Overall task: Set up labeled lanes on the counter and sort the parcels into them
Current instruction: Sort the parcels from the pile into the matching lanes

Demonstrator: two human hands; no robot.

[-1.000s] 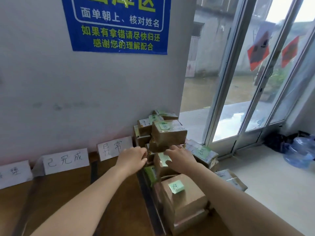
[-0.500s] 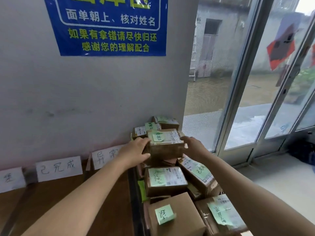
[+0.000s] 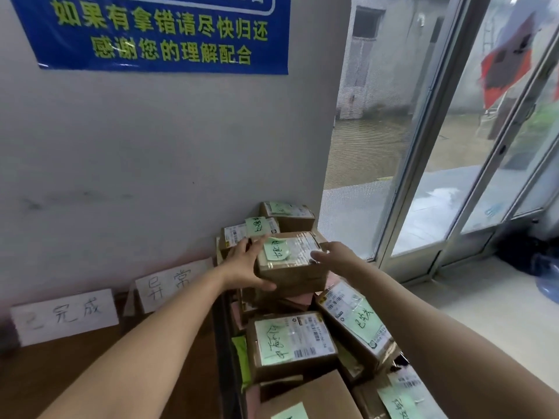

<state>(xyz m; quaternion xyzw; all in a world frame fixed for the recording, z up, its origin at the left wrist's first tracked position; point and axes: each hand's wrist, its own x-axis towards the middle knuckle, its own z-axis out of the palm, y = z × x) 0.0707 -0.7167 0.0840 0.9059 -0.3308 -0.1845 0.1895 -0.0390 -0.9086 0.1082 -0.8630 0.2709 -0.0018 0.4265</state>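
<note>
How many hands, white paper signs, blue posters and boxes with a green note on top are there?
Hands: 2
White paper signs: 2
Blue posters: 1
Cardboard boxes with a green note on top: 7
Total: 12

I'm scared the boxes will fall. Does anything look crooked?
Yes. The heap of brown cardboard parcels is uneven; the green-noted parcel on its right lies tilted. The left hand and right hand grip the top parcel.
</note>
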